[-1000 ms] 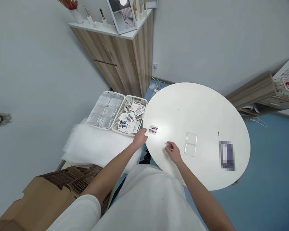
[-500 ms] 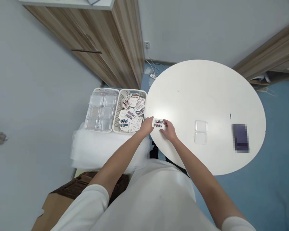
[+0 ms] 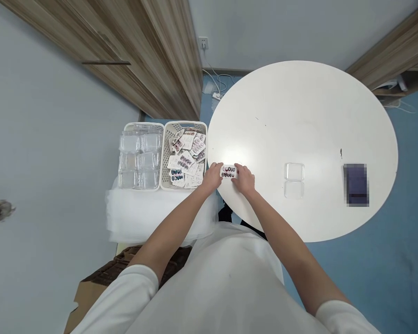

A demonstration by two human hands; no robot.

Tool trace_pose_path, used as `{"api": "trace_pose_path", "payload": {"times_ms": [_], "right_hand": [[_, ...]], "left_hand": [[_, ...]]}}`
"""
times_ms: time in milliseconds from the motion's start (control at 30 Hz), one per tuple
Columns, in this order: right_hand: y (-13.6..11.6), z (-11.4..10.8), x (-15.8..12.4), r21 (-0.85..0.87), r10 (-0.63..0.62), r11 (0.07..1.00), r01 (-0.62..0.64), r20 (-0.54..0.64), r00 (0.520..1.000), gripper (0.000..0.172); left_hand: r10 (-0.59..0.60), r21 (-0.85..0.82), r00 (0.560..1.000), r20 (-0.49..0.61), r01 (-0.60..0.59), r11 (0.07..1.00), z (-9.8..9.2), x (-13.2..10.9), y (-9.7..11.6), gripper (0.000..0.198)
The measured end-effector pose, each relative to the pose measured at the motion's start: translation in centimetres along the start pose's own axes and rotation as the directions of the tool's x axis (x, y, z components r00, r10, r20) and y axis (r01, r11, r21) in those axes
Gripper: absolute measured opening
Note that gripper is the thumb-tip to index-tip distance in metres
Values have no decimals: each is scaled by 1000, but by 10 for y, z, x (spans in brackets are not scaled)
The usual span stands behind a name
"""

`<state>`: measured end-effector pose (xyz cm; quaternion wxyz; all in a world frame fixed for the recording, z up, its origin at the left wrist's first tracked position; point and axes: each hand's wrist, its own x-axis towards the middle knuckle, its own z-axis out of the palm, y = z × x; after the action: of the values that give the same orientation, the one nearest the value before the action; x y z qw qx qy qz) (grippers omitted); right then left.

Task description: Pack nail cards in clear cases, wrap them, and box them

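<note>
At the left side of the white surface, one small card is held at both ends

The left hand has the card's left end, and the right hand has its right end. Both hands are nearly closed, with the fingers curled in to pinch it. Holding both ends probably keeps it straight, and leaves the two rows of dark, shiny nail shapes showing. I cannot tell if the card rests on the surface or is a little above it.

Just left of the surface is a white basket with a pile of other cards, maybe put there so the left hand can reach it easily. Farther left of the surface, another basket holds clear cases in rows, perhaps so they fit neatly. Toward the right part of the surface, an open clear case lies flat, so its inside looks easy to get at.
</note>
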<state>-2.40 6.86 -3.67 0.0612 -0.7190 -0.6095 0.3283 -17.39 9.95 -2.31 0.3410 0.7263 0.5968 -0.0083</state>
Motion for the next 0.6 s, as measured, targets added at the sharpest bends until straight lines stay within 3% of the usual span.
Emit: {"api": "trace_pose_path", "payload": {"times_ms": [267,600], "right_hand": [[1,1,-1,5,-7,1000,7,-12,1000,51],[7,3,-9,138,-76,987,79,-27,997,58]], "left_hand": [[0,-96,1000,-10,-1,995,3,0,-3,56],[54,-181,998,-32,-59,982,7,-5,-7,67]]}}
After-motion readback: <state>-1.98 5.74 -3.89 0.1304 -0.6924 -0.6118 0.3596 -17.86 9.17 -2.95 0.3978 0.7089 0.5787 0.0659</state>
